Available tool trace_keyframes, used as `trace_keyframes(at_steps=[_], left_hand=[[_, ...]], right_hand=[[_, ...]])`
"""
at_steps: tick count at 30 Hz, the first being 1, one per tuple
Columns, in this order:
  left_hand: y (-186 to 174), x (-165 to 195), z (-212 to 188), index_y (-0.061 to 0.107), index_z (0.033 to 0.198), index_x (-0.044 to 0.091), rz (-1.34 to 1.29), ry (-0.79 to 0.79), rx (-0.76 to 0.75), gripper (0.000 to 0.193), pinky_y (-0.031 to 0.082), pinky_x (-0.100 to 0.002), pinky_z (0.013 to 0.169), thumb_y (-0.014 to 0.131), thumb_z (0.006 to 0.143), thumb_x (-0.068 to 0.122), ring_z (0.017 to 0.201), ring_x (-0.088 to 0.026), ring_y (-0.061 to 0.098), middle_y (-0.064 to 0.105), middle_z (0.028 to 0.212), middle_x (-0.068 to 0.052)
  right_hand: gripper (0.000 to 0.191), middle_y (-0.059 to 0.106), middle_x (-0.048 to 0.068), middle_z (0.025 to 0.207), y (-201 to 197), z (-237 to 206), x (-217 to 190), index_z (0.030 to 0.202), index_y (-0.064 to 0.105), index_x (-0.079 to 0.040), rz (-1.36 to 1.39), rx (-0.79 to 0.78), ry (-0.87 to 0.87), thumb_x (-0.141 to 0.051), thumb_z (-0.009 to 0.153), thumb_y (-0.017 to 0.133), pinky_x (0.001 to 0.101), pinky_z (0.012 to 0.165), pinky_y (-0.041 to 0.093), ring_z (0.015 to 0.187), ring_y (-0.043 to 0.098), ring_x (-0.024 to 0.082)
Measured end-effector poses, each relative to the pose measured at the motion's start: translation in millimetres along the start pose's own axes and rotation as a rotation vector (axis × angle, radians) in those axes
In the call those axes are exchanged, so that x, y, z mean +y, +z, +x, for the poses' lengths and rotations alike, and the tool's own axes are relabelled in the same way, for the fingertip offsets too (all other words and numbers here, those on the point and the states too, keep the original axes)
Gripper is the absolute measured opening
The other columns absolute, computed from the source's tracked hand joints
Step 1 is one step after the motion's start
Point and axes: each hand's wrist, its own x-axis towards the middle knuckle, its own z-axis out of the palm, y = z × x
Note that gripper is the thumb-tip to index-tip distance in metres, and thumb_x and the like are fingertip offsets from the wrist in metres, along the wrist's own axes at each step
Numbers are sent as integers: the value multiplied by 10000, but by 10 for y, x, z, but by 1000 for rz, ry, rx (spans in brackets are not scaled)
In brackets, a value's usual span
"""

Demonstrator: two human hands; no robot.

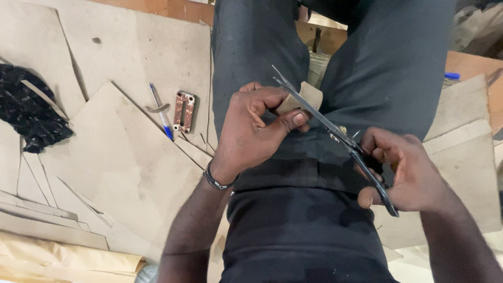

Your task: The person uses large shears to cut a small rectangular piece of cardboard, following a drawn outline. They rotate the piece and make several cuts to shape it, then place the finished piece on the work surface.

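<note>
Right hand (403,173) grips scissors (335,133); left hand (257,123) pinches cardboard piece (306,97). I'd say blades v. near thumb, could nick it.

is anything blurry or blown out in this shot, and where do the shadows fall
Head view: light is soft and even, no hard glare; the scissors and left hand are fairly sharp, the right hand slightly soft; the bottom right corner is washed out pale; wide-lens stretch bends the cardboard sheets at the edges; the black cloth loses detail in the dark.
</note>
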Motion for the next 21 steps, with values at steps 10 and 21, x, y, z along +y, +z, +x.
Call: trace_keyframes(at_steps=[10, 21], left_hand=[[11, -56, 3, 766, 887, 139, 2, -6, 4, 94, 384, -311, 888, 777, 956, 201, 710, -54, 652, 784, 814, 60], [-291, -53, -88, 641, 1207, 111, -12, 55, 38, 402, 462, -337, 1032, 843, 914, 297, 1013, -168, 646, 704, 1014, -1]], right_hand=[[754, 633, -36, 671, -21, 4, 40, 913, 576, -83, 38, -85, 59, -639, 550, 933, 234, 503, 406, 580, 522, 65], [569, 739, 94, 1010, -450, -199, 247, 1053, 580, -81, -5, -135, 43, -391, 697, 898, 270, 711, 558, 817, 648, 136]])
